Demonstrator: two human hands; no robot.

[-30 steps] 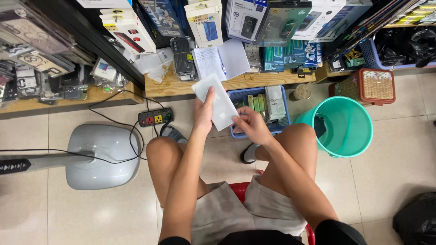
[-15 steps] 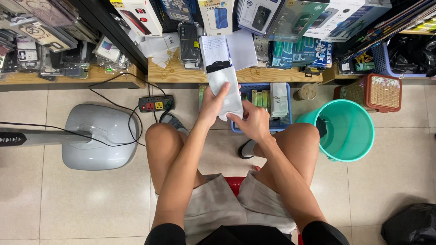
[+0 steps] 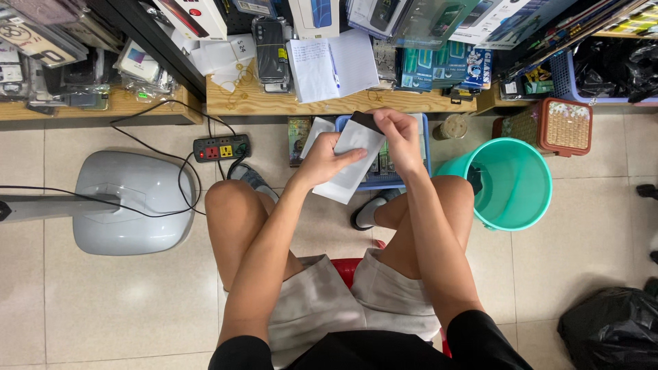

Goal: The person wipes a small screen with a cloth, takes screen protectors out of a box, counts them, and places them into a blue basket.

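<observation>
The white packet [image 3: 349, 164] with a black top edge is held above the blue basket [image 3: 418, 179], between the knees. The left hand [image 3: 322, 159] clasps its side; the right hand [image 3: 399, 133] pinches its dark upper end. A teal bucket [image 3: 528, 199] stands just beside the right knee.

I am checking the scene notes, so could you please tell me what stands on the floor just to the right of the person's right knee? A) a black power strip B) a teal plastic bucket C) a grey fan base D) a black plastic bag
B: the teal plastic bucket stands on the tiles right beside the right knee, while the right hand and left hand hold a white packet.
</observation>
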